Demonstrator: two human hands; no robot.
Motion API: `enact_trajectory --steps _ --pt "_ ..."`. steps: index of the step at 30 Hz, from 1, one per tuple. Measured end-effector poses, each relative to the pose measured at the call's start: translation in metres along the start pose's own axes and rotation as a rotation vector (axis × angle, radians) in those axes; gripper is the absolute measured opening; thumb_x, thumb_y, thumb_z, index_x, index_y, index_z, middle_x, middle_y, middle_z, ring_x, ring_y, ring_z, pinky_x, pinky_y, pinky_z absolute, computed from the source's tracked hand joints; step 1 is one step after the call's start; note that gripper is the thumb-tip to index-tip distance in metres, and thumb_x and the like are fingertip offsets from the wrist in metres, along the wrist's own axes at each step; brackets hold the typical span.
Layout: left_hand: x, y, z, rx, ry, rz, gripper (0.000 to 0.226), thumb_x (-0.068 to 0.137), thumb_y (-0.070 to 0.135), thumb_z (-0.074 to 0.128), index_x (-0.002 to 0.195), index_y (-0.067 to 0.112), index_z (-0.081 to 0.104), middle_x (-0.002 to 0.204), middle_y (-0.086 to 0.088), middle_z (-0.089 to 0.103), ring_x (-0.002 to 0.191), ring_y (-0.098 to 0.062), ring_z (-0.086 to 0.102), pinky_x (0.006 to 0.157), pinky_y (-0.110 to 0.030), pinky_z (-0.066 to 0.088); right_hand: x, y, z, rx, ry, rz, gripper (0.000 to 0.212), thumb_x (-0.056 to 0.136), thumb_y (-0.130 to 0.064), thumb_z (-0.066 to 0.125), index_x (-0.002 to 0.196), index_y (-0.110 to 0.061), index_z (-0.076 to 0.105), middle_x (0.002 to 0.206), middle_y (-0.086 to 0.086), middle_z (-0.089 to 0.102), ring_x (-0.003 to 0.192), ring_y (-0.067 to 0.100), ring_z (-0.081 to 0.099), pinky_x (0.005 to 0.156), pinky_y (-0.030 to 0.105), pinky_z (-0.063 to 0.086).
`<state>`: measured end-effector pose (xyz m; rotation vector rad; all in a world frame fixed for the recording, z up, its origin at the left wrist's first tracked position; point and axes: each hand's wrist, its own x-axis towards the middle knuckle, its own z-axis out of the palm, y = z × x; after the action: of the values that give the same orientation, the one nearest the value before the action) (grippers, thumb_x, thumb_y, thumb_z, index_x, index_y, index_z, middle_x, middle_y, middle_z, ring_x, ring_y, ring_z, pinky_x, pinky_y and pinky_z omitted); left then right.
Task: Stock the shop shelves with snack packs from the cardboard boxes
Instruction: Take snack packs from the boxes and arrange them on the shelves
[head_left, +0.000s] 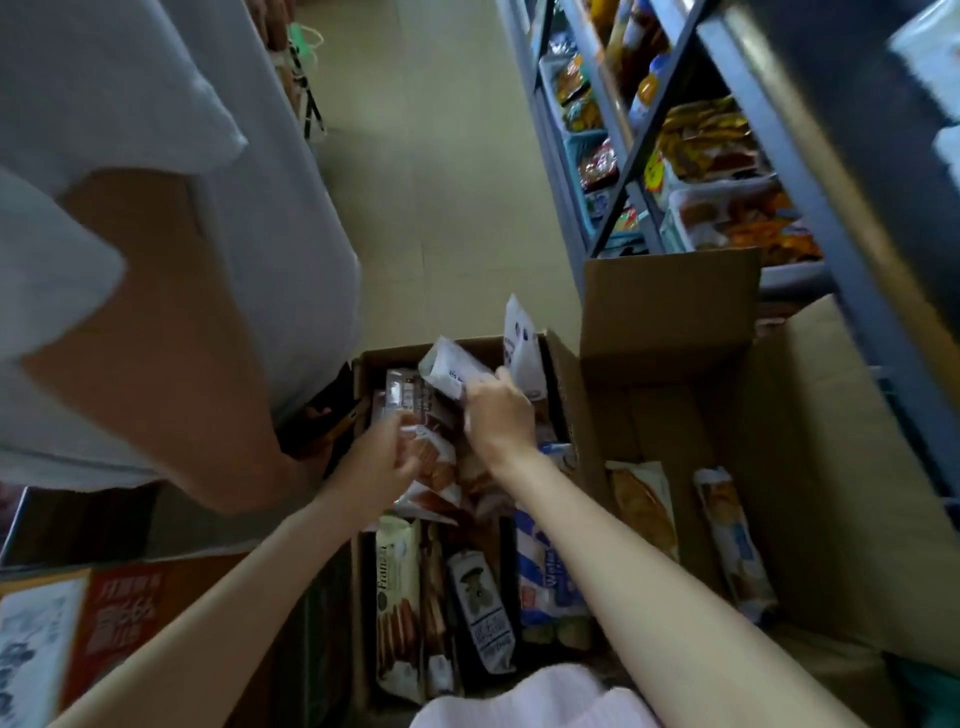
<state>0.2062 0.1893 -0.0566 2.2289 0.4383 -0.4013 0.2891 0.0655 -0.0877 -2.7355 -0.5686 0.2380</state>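
Viewpoint: single head-worn camera, no second view
Facing: steeply down and forward
Nearness: close above open brown cardboard box, beside blue-grey metal shelves

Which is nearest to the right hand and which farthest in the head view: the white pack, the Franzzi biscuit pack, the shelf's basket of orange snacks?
1. white pack, pinched in the right hand.
2. Franzzi biscuit pack, lower in the same box.
3. basket of orange snacks, upper right on the shelf.

At far left we see another person's grey shirt; beige floor tiles run up the aisle.
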Motion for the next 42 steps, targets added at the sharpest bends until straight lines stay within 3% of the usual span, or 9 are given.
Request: enact_trajectory --steps 5,7,10,18,23,27,31,36,42 --pt "0.006 0.095 -0.040 0.014 0.152 0.361 0.061 0.076 0.013 0.070 0.132 0.015 0.044 0.128 -0.006 0.049 0.113 -0.027 0.048 0.099 -0.038 0.040 -0.030 0.008 -0.156 -0.217 0.322 -0.115 0.016 0.081 0.003 0.057 0.089 -0.006 0.068 0.090 0.011 0.067 0.107 0.033 0.051 0.079 0.037 0.042" --pt "-0.006 0.141 -0.052 -0.010 0.002 0.483 0.041 0.069 0.031 0.069 0.109 0.038 0.061 0.111 -0.003 0.059 0.099 -0.020 0.054 0.093 -0.037 0.043 -0.062 0.010 -0.214 -0.236 0.340 -0.078 0.019 0.089 -0.009 0.054 0.101 -0.012 0.068 0.104 0.007 0.065 0.116 0.027 0.042 0.092 0.035 0.035" --pt "-0.035 0.209 -0.058 -0.127 -0.193 0.614 0.030 0.083 0.007 0.065 0.067 0.031 0.068 0.070 0.005 0.066 0.063 0.000 0.055 0.074 -0.023 0.046 -0.110 0.018 -0.294 -0.133 0.469 0.062 0.019 0.090 -0.015 0.055 0.098 -0.017 0.072 0.103 0.007 0.066 0.110 0.028 0.045 0.094 0.037 0.039" --pt "-0.155 0.357 -0.038 -0.237 -0.490 0.956 0.017 0.093 0.028 0.053 0.100 0.022 0.066 0.093 0.009 0.069 0.082 0.000 0.063 0.075 -0.018 0.049 -0.267 0.039 -0.437 -0.109 0.824 0.301 0.009 0.082 -0.014 0.064 0.082 -0.013 0.074 0.083 0.013 0.070 0.096 0.030 0.055 0.079 0.036 0.046" --pt "-0.210 0.415 -0.006 -0.194 -0.450 1.155 0.011 0.086 0.019 0.064 0.078 0.013 0.069 0.079 -0.003 0.070 0.074 -0.015 0.063 0.073 -0.028 0.050 -0.342 0.033 -0.482 -0.217 0.944 0.327 0.009 0.081 -0.015 0.068 0.085 -0.014 0.076 0.085 0.005 0.073 0.091 0.020 0.058 0.083 0.032 0.045" --pt "-0.243 0.453 0.009 -0.426 -0.593 1.154 0.019 0.088 0.018 0.060 0.070 0.010 0.062 0.064 0.007 0.067 0.061 -0.004 0.060 0.063 -0.018 0.050 -0.402 0.042 -0.508 0.080 1.160 0.301 0.026 0.077 -0.017 0.075 0.101 -0.016 0.067 0.089 -0.004 0.065 0.073 -0.005 0.054 0.072 0.011 0.042" --pt "-0.274 0.503 0.014 -0.653 -0.660 1.155 0.019 0.089 0.018 0.057 0.073 0.008 0.062 0.075 -0.007 0.069 0.070 -0.019 0.063 0.070 -0.031 0.053 -0.443 0.066 -0.517 0.482 1.005 0.419 0.036 0.072 -0.031 0.077 0.103 -0.026 0.059 0.106 -0.006 0.065 0.098 0.010 0.060 0.086 0.031 0.046" --pt "-0.332 0.574 0.015 -0.732 -0.605 1.369 0.021 0.090 0.022 0.057 0.075 0.008 0.059 0.072 -0.008 0.062 0.064 -0.018 0.056 0.059 -0.031 0.046 -0.477 0.077 -0.553 0.499 1.066 0.313 0.022 0.081 -0.013 0.070 0.097 -0.025 0.062 0.100 -0.004 0.069 0.082 0.006 0.063 0.063 0.019 0.051" --pt "-0.375 0.638 0.010 -0.808 -0.252 1.679 0.009 0.091 0.013 0.056 0.092 0.016 0.065 0.089 0.007 0.066 0.079 0.003 0.061 0.071 -0.013 0.049 -0.528 0.090 -0.638 0.206 1.424 0.179 0.023 0.081 -0.002 0.068 0.094 -0.016 0.057 0.095 0.002 0.066 0.078 0.005 0.062 0.074 0.021 0.052"
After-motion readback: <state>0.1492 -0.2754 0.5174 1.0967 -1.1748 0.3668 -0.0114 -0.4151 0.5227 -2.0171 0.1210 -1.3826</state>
